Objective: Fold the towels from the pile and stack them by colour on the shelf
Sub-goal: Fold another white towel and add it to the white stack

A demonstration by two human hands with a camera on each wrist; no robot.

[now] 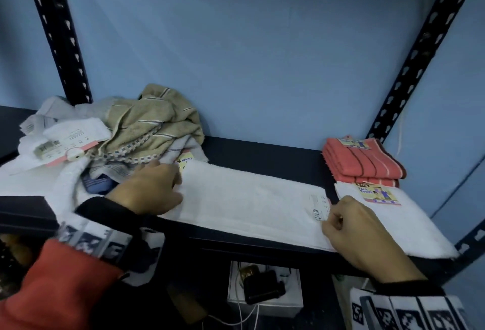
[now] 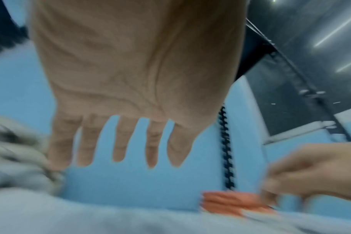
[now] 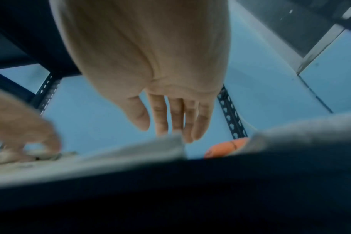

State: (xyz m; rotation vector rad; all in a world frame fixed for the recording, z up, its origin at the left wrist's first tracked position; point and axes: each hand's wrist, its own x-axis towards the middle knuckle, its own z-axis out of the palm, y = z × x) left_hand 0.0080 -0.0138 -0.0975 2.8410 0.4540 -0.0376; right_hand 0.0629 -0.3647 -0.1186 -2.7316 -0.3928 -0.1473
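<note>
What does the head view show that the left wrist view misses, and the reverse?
Only the head view: labels on the folded white towel, the white stack and the box under the shelf. Only the left wrist view: the left hand's spread, straight fingers. Both: the right hand, coral towels and the pile.

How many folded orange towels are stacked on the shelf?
2, as far as the head view shows: striped orange terry towels stacked at the dark shelf's back right corner. Layers may hide more.
</note>
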